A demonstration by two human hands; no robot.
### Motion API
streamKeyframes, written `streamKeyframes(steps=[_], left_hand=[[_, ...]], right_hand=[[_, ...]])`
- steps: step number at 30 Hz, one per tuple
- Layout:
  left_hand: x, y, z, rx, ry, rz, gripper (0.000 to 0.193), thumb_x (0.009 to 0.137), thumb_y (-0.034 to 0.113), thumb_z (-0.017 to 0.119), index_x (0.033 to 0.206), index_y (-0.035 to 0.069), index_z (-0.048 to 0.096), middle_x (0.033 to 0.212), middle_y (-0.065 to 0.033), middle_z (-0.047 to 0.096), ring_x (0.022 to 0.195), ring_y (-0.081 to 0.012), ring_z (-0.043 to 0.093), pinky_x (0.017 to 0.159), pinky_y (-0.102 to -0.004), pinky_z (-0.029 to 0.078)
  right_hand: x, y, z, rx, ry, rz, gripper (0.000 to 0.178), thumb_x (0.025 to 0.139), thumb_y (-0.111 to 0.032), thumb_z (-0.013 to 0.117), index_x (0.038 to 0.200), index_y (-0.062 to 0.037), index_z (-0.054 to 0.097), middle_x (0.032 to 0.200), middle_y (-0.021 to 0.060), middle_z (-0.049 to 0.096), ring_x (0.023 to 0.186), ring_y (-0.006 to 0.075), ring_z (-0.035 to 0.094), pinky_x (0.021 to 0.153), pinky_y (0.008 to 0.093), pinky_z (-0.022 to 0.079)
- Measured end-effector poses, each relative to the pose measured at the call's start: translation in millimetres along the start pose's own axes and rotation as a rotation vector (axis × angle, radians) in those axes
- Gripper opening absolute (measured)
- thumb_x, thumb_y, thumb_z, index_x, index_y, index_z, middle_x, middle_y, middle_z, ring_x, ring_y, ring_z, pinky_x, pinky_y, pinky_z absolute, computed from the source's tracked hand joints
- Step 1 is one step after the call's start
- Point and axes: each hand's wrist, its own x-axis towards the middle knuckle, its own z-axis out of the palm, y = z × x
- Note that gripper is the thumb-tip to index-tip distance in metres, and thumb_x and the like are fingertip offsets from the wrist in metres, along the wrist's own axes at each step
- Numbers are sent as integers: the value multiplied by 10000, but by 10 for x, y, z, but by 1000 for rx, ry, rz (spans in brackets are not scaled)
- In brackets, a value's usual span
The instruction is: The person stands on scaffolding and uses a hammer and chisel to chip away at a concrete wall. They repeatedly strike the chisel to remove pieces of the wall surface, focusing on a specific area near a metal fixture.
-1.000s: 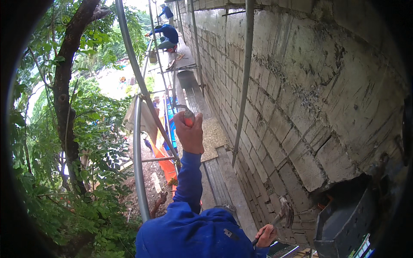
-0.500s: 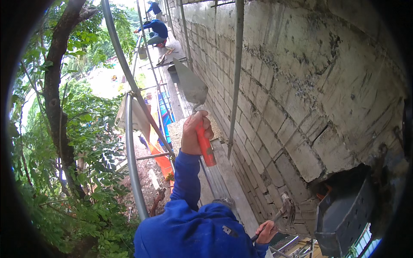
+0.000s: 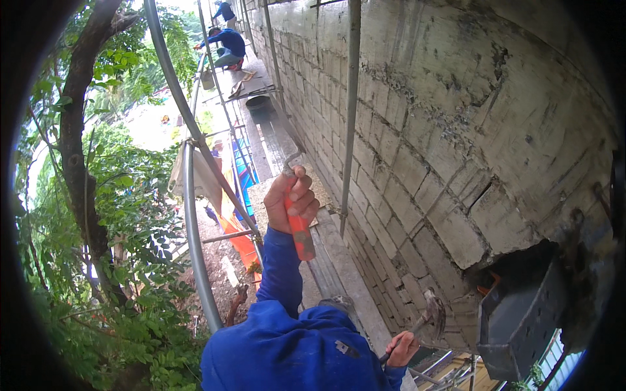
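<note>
My left hand (image 3: 291,199) is raised in front of me, wrapped round the orange handle of a trowel (image 3: 300,240). Its blade points away along the wall and shows nearly edge-on. Down at the lower right, my right hand (image 3: 402,348) grips the dark handle of a claw hammer (image 3: 433,311). The worn, mortar-marked hammer head is close to the block wall (image 3: 450,238); whether they touch I cannot tell. Both forearms are in blue sleeves.
Scaffold poles (image 3: 195,241) rise on my left and beside the wall. A black bucket (image 3: 260,109) stands on the walkway, with co-workers (image 3: 228,49) farther along. A dark metal box (image 3: 518,319) juts from a wall opening. Trees (image 3: 81,163) border the left.
The trowel has turned in my left hand, from its flat face showing to nearly edge-on. My view has shifted slightly; my right hand keeps the hammer about where it was.
</note>
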Motion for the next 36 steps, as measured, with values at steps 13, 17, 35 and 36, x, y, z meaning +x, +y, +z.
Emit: streamKeyframes(steps=[13,17,35,36], left_hand=[[142,-15,81,-42,108,-59,339,1031,322,396,1122,26,536,742,2,501,495,-78,486,502,-271,426],[179,-48,97,-71,93,-72,352,1030,325,403,1134,14,530,753,-4,501,507,-82,488,511,-271,420],[299,-516,204,99,54,-334,466,973,465,480,1205,64,527,798,-24,524,538,-142,493,531,-322,437],[268,-704,231,210,219,-467,573,922,551,513,1243,76,515,858,-53,549,575,-191,522,550,-370,464]], right_hand=[[-24,83,-20,24,-5,-47,643,933,-631,453,642,-60,415,472,24,391,365,109,412,347,247,346],[-33,101,-45,35,-6,-15,645,934,-636,445,638,-64,416,474,23,393,366,111,417,351,248,348],[-73,7,-217,-38,127,-70,636,960,-574,438,595,-53,450,459,22,428,364,116,439,359,255,341],[-78,-4,-264,-44,164,-72,624,963,-558,442,594,-55,452,459,20,431,365,116,441,362,257,338]])
